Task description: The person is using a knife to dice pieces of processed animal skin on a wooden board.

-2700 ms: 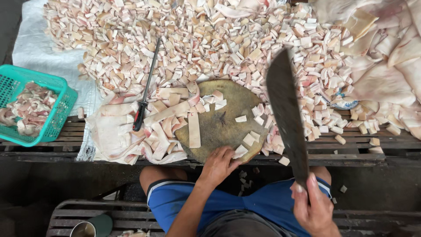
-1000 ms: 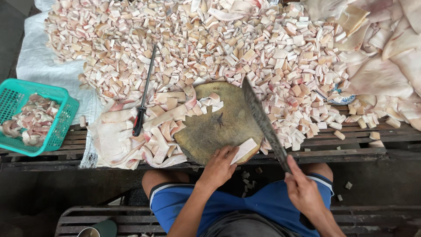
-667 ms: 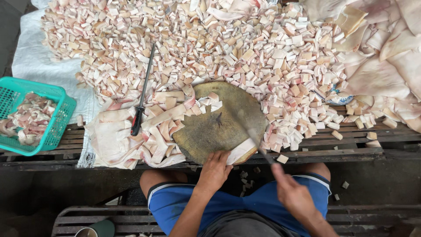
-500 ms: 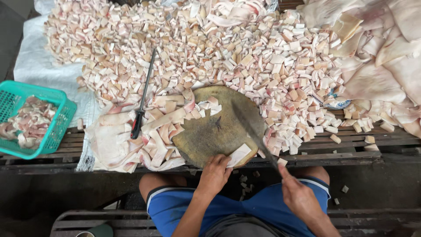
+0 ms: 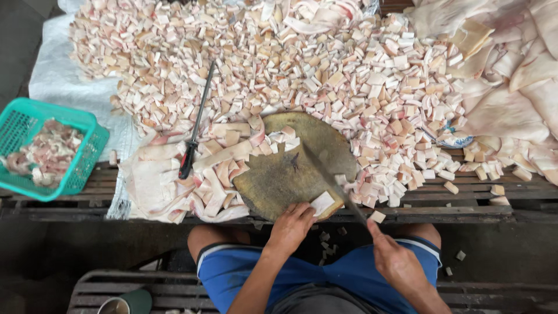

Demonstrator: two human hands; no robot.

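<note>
Fingers of left hand (image 5: pixel 292 228) pinch a strip (image 5: pixel 322 203) at the board's (image 5: pixel 273 180) edge; right hand (image 5: pixel 395 261) grips cleaver (image 5: pixel 331 183).

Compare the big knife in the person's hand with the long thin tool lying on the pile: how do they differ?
The cleaver has a wide flat blade; the sharpening rod is a thin round bar. The cleaver is gripped by the right hand, its blade down on the round chopping block beside the strip under the left hand; the sharpening rod lies untouched on the cut pieces. The sharpening rod has a red and black handle; the cleaver's is hidden. Both are dark metal.
</note>
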